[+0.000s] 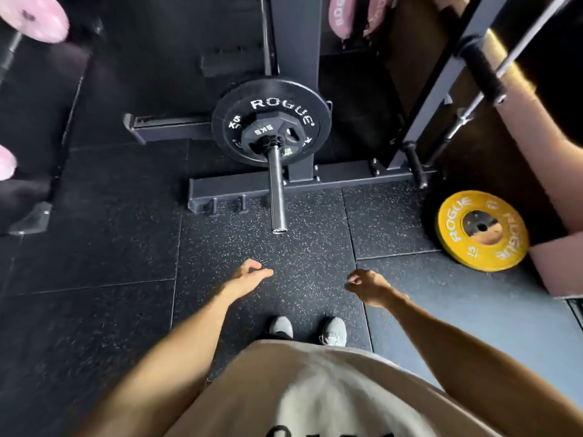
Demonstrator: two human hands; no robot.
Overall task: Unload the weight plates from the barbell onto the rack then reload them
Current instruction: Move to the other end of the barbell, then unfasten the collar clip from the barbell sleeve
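The barbell sleeve [277, 190] points toward me from the dark rack [296, 52]. On it sits a large black ROGUE plate [299, 105], with a smaller black 5 kg plate [268, 129] in front of it and a collar [272, 141] at the hub. My left hand [249, 277] hangs in front of me with relaxed fingers and holds nothing. My right hand [366, 285] is loosely curled and also holds nothing. Both hands are well short of the sleeve's end.
A yellow 15 kg ROGUE plate [482, 230] leans at the right against a wall. The rack's base beam [252, 186] has short pegs near the floor. Pink plates [34, 17] show at the upper left. My shoes [309, 331] stand on speckled rubber flooring.
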